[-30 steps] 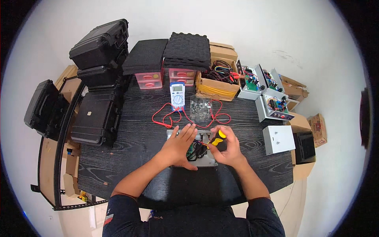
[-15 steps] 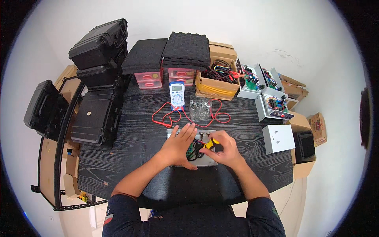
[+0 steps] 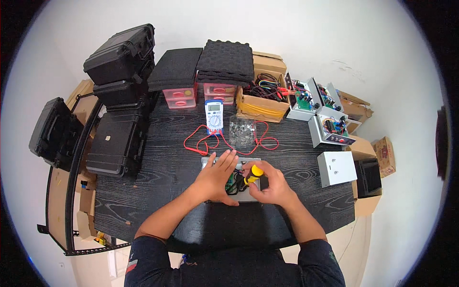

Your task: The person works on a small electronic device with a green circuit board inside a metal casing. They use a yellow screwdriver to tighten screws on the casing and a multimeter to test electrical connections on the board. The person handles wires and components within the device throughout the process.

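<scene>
Head view shows both hands working on a grey box [image 3: 232, 179] that lies open on the black counter [image 3: 158, 177], just in front of the person. Left hand [image 3: 216, 178] lies flat over the box's left part, its fingers spread and pressing down, gripping nothing. Right hand [image 3: 270, 185] has its fingers clamped round a yellow-handled screwdriver [image 3: 252, 173], the tip aimed into the box. To do this well, I would judge that the left hand should pin the box firmly so it cannot slide, and the driver should sit square on its screw, clear of the wires. Hidden: the tip, the screw and most of the board lie under the hands. Beyond the box, the multimeter [image 3: 213, 116] with its red leads [image 3: 203, 143] and a clear bag of parts [image 3: 241, 130] are too small to read.
</scene>
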A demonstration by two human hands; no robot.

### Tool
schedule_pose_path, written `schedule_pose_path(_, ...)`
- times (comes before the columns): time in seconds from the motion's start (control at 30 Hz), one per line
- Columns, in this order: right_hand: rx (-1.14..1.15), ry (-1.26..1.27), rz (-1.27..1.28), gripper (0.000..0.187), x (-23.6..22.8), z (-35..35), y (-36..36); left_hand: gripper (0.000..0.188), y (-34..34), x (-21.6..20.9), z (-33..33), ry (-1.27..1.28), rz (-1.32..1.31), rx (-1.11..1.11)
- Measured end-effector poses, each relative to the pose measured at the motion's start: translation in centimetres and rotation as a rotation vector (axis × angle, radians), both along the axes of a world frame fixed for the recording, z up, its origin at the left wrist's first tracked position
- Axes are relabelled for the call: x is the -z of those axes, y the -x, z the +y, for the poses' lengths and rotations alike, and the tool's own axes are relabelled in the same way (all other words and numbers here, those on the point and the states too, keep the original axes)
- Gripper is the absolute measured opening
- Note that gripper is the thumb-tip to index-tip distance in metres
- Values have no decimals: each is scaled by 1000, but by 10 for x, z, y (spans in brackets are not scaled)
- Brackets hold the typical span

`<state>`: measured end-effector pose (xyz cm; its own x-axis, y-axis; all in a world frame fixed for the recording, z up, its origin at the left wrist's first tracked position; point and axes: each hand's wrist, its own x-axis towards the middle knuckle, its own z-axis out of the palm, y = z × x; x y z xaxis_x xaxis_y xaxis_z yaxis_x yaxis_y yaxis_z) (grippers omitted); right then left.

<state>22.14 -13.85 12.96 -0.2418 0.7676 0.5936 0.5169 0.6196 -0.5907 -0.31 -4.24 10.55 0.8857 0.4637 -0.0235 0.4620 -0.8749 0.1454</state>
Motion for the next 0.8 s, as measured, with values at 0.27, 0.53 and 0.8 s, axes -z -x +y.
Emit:
schedule_pose_path(0.27, -28, 98, -70, 82, 4, -3, -5, 148, 1, 0, 0, -2, -8, -4)
schedule_pose_path(0.53, 13, 132, 320, 77, 19, -1, -1, 149, -1, 2, 1, 2, -6, 11)
schedule_pose_path(0.8, 503, 211, 327, 69, -1, 84, -64, 150, 2, 5, 1, -3, 6, -6)
